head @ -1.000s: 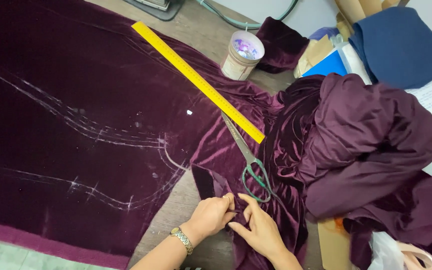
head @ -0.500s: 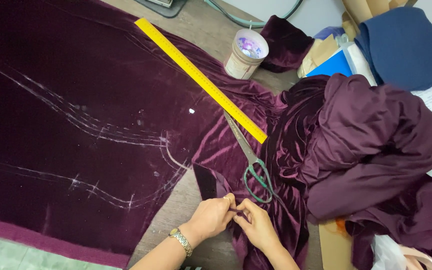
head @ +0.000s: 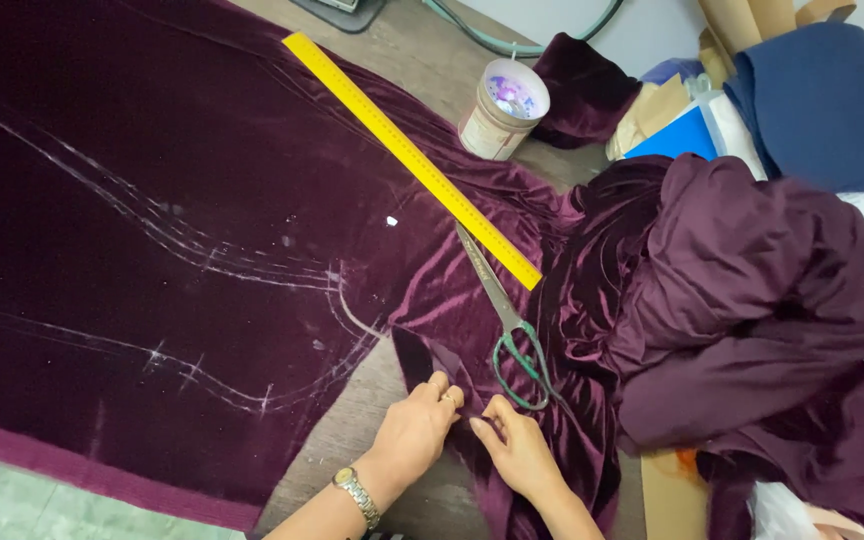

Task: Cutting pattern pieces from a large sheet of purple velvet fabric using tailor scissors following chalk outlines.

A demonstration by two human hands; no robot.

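Dark purple velvet fabric (head: 182,200) lies spread flat across the table, marked with curved white chalk lines (a cut-out notch shows at its near edge), its right part bunched in glossy folds.

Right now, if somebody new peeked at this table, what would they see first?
First the big dark purple velvet cloth spread over the table, with white chalk lines curving across it. Next the long yellow ruler lying slantwise on it, and the green-handled scissors just below its lower end. At the bottom, the left hand and right hand pinch the cloth's edge beside the scissors.
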